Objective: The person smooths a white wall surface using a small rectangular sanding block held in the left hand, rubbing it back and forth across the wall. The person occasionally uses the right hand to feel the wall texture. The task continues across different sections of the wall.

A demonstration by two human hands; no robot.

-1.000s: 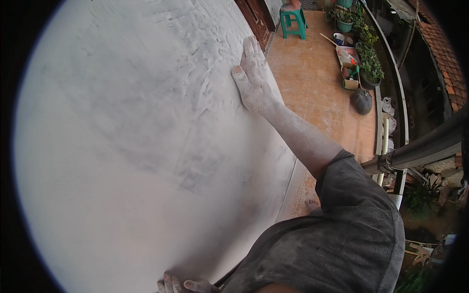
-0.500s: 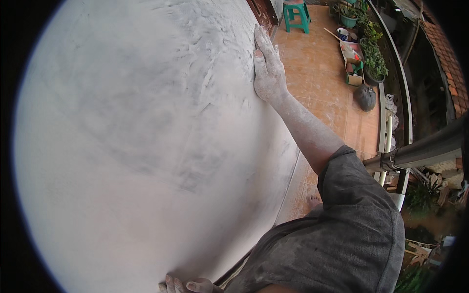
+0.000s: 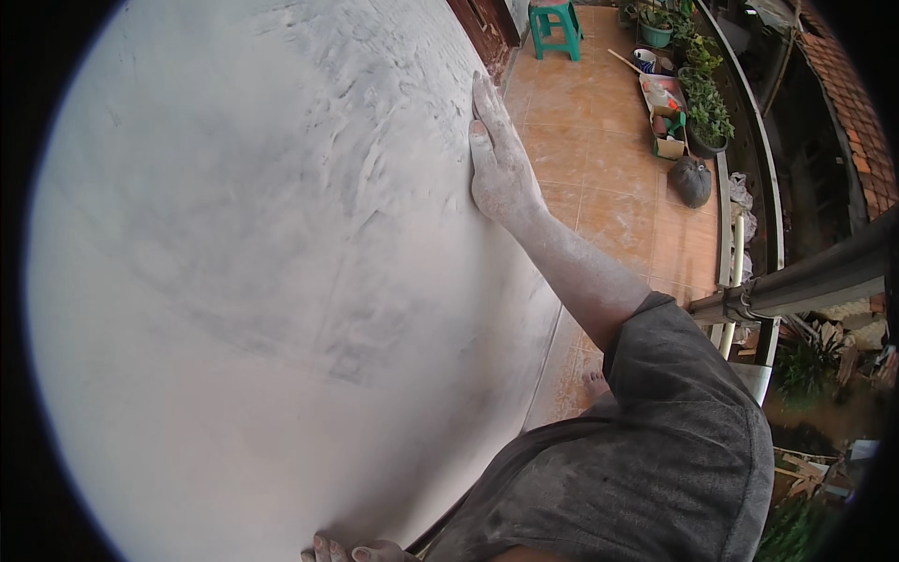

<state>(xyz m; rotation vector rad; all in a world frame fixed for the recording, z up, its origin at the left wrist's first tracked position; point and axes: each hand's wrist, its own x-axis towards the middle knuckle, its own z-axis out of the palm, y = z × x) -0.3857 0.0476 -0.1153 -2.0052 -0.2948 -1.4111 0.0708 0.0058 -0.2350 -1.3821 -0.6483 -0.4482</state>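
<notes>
A pale, dusty wall [image 3: 234,328] with grey smears and a rough patch fills the left and middle of the view. My right hand [image 3: 504,164], coated in white powder, rests against its right side. The fingers are stretched out and the thumb lies close beside them. Whether anything thin is under the palm is hidden. At the bottom edge my left hand [image 3: 351,551] touches the wall too, its fingers extended and partly cut off by the frame. Nothing shows in it.
Orange floor tiles [image 3: 599,178] run along the wall. A green stool [image 3: 555,33] stands far off by a brown door [image 3: 487,33]. Potted plants [image 3: 704,117], a cardboard box [image 3: 669,140] and a dark bag [image 3: 691,181] line the railing [image 3: 773,206] at right.
My right hand has slid a little nearer to me along the wall, still outstretched. My left hand has barely moved. The view has shifted slightly.
</notes>
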